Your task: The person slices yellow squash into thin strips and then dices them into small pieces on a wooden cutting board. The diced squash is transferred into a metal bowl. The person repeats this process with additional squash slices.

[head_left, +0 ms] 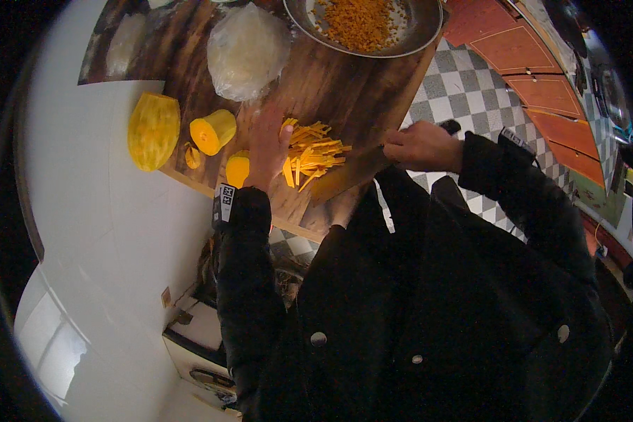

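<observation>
A pile of cut orange squash strips [309, 151] lies on the wooden tabletop [359, 88]. My left hand [266, 148] rests at the left side of the pile, fingers stretched out away from me and the thumb against the strips. In my right hand [423, 146] is a kitchen knife [348, 174], gripped by its dark handle. Its broad blade lies low and slanted, pointing left, beside the pile's near right edge. A cut squash chunk [238, 169] sits just left of my left wrist. Farther left are a short round squash piece [213, 132] and a larger peeled squash piece [153, 131].
A small squash scrap [193, 156] lies near the table's left edge, by the white wall [98, 190]. Toward the back stand a clear plastic bag [248, 53] with pale contents and a metal pan [415, 48] holding orange crumbs. Orange cabinets [520, 53] line the right.
</observation>
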`<state>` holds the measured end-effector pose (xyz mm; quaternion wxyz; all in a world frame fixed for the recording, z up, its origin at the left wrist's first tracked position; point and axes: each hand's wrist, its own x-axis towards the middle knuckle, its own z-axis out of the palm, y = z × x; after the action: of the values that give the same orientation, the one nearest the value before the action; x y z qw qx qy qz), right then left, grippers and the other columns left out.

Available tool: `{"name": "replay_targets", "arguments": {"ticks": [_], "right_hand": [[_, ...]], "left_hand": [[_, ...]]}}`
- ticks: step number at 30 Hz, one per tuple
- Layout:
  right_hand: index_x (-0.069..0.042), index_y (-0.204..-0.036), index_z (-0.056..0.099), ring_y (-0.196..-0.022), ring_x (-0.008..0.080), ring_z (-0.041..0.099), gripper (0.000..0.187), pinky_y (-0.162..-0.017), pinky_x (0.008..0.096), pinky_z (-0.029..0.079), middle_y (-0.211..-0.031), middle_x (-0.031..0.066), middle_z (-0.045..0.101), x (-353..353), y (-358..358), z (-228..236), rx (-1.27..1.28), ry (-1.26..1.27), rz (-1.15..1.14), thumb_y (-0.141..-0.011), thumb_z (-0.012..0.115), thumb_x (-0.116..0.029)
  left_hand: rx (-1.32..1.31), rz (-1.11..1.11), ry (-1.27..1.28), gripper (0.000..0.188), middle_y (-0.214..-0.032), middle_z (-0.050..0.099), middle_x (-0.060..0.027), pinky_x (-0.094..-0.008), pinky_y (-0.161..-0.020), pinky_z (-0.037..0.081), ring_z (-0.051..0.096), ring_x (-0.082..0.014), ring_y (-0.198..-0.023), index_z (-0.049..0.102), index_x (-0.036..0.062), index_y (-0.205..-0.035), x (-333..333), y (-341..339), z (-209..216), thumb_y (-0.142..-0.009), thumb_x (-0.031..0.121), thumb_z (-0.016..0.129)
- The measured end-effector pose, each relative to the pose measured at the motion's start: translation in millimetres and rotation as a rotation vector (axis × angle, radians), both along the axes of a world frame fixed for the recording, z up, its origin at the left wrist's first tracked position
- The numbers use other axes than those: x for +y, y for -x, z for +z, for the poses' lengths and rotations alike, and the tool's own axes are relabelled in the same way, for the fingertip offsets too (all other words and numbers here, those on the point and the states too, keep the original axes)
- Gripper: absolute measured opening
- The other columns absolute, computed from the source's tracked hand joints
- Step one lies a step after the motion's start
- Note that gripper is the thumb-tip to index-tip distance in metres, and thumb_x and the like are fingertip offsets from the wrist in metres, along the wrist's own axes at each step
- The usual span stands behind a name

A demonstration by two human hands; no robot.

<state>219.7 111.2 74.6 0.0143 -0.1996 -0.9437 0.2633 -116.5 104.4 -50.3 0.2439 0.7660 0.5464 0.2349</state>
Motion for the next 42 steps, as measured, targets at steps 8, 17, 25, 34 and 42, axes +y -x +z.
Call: {"name": "replay_targets", "arguments": {"ticks": [8, 17, 25, 34, 42], "right_hand": [[-0.010, -0.104, 0.051, -0.062, 0.0352, 0.061, 0.032, -0.054, 0.0453, 0.053, -0.103, 0.0087, 0.056, -30, -10, -30, -0.042, 0.152, -0.064, -0.075, 0.065, -0.015], [-0.006, -0.089, 0.050, -0.065, 0.0360, 0.062, 0.023, -0.055, 0.0464, 0.051, -0.085, 0.0132, 0.055, -32, -67, -11, -0.255, 0.227, -0.180, -0.079, 0.065, -0.020], [-0.005, -0.085, 0.049, -0.069, 0.0349, 0.060, 0.023, -0.058, 0.0430, 0.048, -0.082, 0.0138, 0.056, -33, -71, -19, -0.099, 0.263, -0.498, -0.079, 0.068, -0.017], [-0.001, -0.093, 0.055, -0.077, 0.0349, 0.064, 0.024, -0.066, 0.0428, 0.050, -0.082, 0.0169, 0.064, -3, -29, -22, 0.059, 0.381, -0.783, -0.083, 0.068, -0.019], [-0.002, -0.093, 0.053, -0.072, 0.0354, 0.059, 0.019, -0.062, 0.0412, 0.047, -0.078, 0.0176, 0.059, 8, -5, -40, 0.099, 0.093, -0.801, -0.086, 0.065, -0.015]], "left_hand": [[0.266, -0.091, 0.203, 0.074, -0.147, 0.031, -0.0227, -0.0482, -0.114, 0.022, 0.030, -0.0387, -0.136, 0.032, 0.0064, -0.144, -31, -31, 16, -0.089, 0.050, 0.055], [0.439, -0.209, -0.058, 0.099, -0.139, 0.037, -0.0233, -0.0580, -0.105, 0.029, 0.034, -0.0458, -0.125, 0.029, 0.0111, -0.146, -60, -47, 17, -0.071, 0.061, 0.069], [0.449, 0.164, -0.191, 0.072, -0.130, 0.045, -0.0194, -0.0550, -0.096, 0.037, 0.043, -0.0413, -0.114, 0.042, 0.0167, -0.139, -74, -79, -10, -0.082, 0.058, 0.059], [0.377, 0.850, 0.046, 0.083, -0.136, 0.040, -0.0197, -0.0532, -0.097, 0.036, 0.045, -0.0396, -0.116, 0.036, 0.0083, -0.141, -60, -144, 0, -0.075, 0.043, 0.074], [0.118, 0.764, 0.081, 0.094, -0.146, 0.030, -0.0224, -0.0529, -0.107, 0.026, 0.033, -0.0409, -0.129, 0.027, 0.0028, -0.144, -65, -119, 26, -0.075, 0.045, 0.075]]}}
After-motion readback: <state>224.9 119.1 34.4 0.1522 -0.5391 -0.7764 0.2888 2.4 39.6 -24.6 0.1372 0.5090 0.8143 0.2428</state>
